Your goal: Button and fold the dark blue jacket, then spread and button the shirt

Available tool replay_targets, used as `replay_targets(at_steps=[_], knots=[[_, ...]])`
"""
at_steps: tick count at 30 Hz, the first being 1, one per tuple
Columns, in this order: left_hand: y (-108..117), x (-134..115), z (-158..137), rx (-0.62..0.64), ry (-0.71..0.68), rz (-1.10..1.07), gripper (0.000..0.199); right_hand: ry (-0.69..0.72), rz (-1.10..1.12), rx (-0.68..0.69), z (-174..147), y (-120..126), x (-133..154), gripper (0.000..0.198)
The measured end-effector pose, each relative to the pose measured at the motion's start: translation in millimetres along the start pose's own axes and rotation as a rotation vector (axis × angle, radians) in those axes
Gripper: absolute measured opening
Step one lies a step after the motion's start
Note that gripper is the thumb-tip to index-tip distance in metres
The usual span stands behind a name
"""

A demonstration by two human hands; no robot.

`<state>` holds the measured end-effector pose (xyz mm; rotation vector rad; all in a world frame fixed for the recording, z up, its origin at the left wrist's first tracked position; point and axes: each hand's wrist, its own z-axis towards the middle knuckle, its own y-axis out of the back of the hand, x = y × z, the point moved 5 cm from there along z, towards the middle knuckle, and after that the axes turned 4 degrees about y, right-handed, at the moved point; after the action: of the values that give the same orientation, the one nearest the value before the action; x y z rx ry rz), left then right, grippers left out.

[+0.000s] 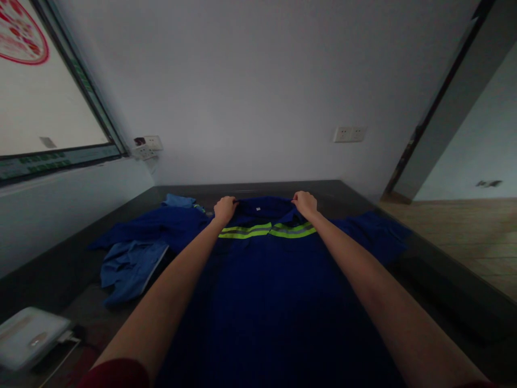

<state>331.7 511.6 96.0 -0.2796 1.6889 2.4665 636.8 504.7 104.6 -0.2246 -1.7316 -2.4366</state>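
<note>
A dark blue work jacket [266, 291] with yellow-green reflective bands lies spread out in front of me, its collar at the far end. My left hand [225, 210] pinches the left end of the collar. At the collar's right end, my right hand [305, 205] is closed on the fabric in the same way. A small white label [258, 209] shows inside the neck between both hands. One sleeve [367, 234] stretches out to the right. The lower part of the jacket fades into shadow near me.
Left of the jacket, a lighter blue garment [133, 267] lies crumpled on the dark table [319, 188]. A white device [32, 334] with a cable stands at the near left. Behind the table rises a wall with a double socket [349, 134]; a window is at left.
</note>
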Motion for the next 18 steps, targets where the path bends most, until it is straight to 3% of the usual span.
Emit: replay_targets(at_steps=[9, 14, 18], knots=[[-7, -3, 2, 0.093, -0.008, 0.027, 0.042, 0.056, -0.023, 0.090, -3, -1, 5, 0.021], [-18, -2, -5, 0.168, 0.012, 0.039, 0.034, 0.088, -0.014, 0.106, -5, -7, 13, 0.025], [-26, 5, -12, 0.197, 0.093, 0.059, 0.049, 0.099, -0.016, 0.117, -6, -10, 18, 0.027]])
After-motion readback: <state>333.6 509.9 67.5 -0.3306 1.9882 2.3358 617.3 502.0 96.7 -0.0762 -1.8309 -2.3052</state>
